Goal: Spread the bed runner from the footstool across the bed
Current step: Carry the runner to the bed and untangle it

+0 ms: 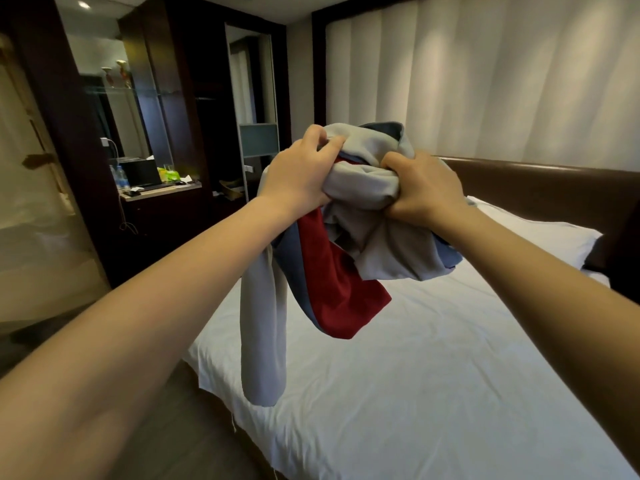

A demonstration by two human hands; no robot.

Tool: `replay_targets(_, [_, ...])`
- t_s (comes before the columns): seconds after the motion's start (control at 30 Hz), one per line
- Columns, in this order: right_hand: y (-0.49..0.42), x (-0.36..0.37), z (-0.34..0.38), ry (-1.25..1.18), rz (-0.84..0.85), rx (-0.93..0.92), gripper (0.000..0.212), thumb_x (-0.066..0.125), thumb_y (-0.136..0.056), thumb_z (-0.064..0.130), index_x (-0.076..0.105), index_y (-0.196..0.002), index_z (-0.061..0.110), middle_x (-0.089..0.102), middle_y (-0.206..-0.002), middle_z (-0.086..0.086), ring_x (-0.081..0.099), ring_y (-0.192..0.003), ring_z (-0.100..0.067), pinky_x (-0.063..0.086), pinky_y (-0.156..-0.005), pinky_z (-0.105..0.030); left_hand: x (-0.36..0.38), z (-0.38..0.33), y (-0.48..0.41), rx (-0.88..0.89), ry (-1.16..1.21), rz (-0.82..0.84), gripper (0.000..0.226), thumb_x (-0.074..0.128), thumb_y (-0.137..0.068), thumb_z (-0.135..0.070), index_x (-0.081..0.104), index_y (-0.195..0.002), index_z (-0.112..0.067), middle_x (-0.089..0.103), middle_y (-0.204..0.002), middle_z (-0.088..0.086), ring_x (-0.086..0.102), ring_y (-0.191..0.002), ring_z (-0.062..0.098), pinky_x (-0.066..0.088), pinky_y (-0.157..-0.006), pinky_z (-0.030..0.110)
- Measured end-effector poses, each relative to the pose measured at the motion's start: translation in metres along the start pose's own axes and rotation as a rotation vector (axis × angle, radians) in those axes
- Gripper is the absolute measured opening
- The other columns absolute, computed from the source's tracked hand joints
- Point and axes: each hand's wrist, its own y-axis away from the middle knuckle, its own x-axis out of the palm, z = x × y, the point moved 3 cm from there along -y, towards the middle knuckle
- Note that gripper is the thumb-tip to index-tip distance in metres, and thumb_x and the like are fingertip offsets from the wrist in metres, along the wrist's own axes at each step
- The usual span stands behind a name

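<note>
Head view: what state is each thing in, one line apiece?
bed runner: bunched, held up over the bed, ends dangling, not spread.
left hand: grips the runner's left side.
right hand: grips the runner's right side.
bed: covered in white, lightly creased.
pillow: lies flat by the headboard.

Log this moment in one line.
left grip holds bed runner | right grip holds it | bunched above bed | unspread

- Left hand (298, 174) and right hand (420, 190) grip a bunched bed runner (363, 216) of grey, blue and red cloth, held above the bed (433, 375).
- A grey strip hangs down near the bed's edge.
- A white pillow (540, 233) lies by the brown headboard (554, 188).
- Bottles stand on a counter (162, 192) at left.
</note>
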Motion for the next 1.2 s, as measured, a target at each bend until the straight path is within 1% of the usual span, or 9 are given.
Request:
replay_targets(0.1, [-0.027, 0.028, -0.015, 0.019, 0.013, 0.014, 0.043, 0.071, -0.066, 0.032, 0.051, -0.104, 0.028, 0.043, -0.088, -0.005, 0.039, -0.079, -0.024, 0.040, -0.068, -0.035, 0.039, 0.014, -0.022, 0.000, 0.027, 0.015, 0.070, 0.069, -0.074, -0.032, 0.041, -0.136, -0.016, 0.042, -0.126, 0.014, 0.055, -0.099, 0.037, 0.044, -0.063, 0.041])
replay_targets(0.3, [-0.087, 0.080, -0.050, 0.040, 0.033, 0.029, 0.043, 0.071, -0.068, 0.033, 0.050, -0.105, 0.029, 0.042, -0.089, -0.004, 0.039, -0.081, -0.022, 0.045, -0.071, -0.038, 0.111, 0.037, -0.075, -0.010, 0.057, 0.034, 0.071, 0.070, -0.074, -0.033, 0.040, -0.136, -0.017, 0.041, -0.127, 0.013, 0.055, -0.099, 0.037, 0.046, -0.066, 0.044])
replay_targets(0.43, [-0.122, 0.112, -0.070, 0.045, 0.023, 0.036, 0.044, 0.071, -0.068, 0.033, 0.051, -0.106, 0.029, 0.041, -0.089, -0.004, 0.039, -0.082, -0.023, 0.039, -0.070, -0.034, 0.153, 0.053, -0.107, 0.009, 0.064, 0.024, 0.072, 0.070, -0.073, -0.032, 0.039, -0.137, -0.017, 0.041, -0.127, 0.013, 0.055, -0.100, 0.036, 0.043, -0.063, 0.041])
replay_targets(0.57, [-0.152, 0.142, -0.086, 0.068, 0.052, 0.057, 0.044, 0.071, -0.068, 0.035, 0.051, -0.106, 0.029, 0.051, -0.096, -0.008, 0.047, -0.088, -0.027, 0.043, -0.072, -0.036, 0.190, 0.067, -0.133, 0.023, 0.084, 0.046, 0.074, 0.069, -0.075, -0.032, 0.037, -0.140, -0.017, 0.040, -0.130, 0.014, 0.054, -0.102, 0.036, 0.047, -0.067, 0.044])
replay_targets(0.73, [-0.183, 0.181, -0.101, 0.084, 0.046, 0.094, 0.045, 0.072, -0.069, 0.035, 0.051, -0.108, 0.029, 0.040, -0.089, -0.002, 0.036, -0.081, -0.020, 0.032, -0.067, -0.032, 0.240, 0.086, -0.159, 0.051, 0.134, 0.049, 0.072, 0.069, -0.075, -0.034, 0.038, -0.138, -0.016, 0.040, -0.129, 0.014, 0.054, -0.103, 0.036, 0.049, -0.069, 0.045])
replay_targets(0.87, [-0.202, 0.218, -0.110, 0.094, 0.078, 0.152, 0.046, 0.073, -0.068, 0.035, 0.051, -0.107, 0.029, 0.038, -0.088, -0.001, 0.035, -0.081, -0.019, 0.030, -0.067, -0.031, 0.286, 0.106, -0.178, 0.108, 0.174, 0.049, 0.073, 0.070, -0.074, -0.035, 0.040, -0.137, -0.016, 0.041, -0.129, 0.013, 0.055, -0.101, 0.035, 0.047, -0.066, 0.042])
replay_targets(1.03, [-0.220, 0.261, -0.121, 0.177, 0.077, 0.252, 0.043, 0.070, -0.065, 0.030, 0.050, -0.103, 0.027, 0.038, -0.085, -0.002, 0.033, -0.080, -0.021, 0.038, -0.068, -0.035, 0.348, 0.124, -0.197, 0.197, 0.299, 0.048, 0.074, 0.071, -0.070, -0.034, 0.041, -0.136, -0.017, 0.042, -0.128, 0.014, 0.054, -0.103, 0.036, 0.048, -0.066, 0.044])
replay_targets(1.1, [-0.223, 0.279, -0.124, 0.192, 0.096, 0.297, 0.043, 0.070, -0.065, 0.030, 0.050, -0.104, 0.028, 0.041, -0.087, -0.003, 0.035, -0.082, -0.020, 0.039, -0.068, -0.035, 0.372, 0.129, -0.202, 0.239, 0.322, 0.044, 0.076, 0.073, -0.069, -0.033, 0.041, -0.137, -0.017, 0.043, -0.128, 0.015, 0.054, -0.103, 0.036, 0.048, -0.065, 0.043])
replay_targets(1.2, [-0.223, 0.306, -0.129, 0.218, 0.136, 0.364, 0.042, 0.069, -0.067, 0.031, 0.049, -0.104, 0.028, 0.047, -0.092, -0.006, 0.039, -0.084, -0.022, 0.034, -0.066, -0.032, 0.407, 0.132, -0.206, 0.308, 0.357, 0.049, 0.076, 0.073, -0.071, -0.033, 0.040, -0.137, -0.015, 0.045, -0.127, 0.016, 0.055, -0.103, 0.036, 0.049, -0.064, 0.041])
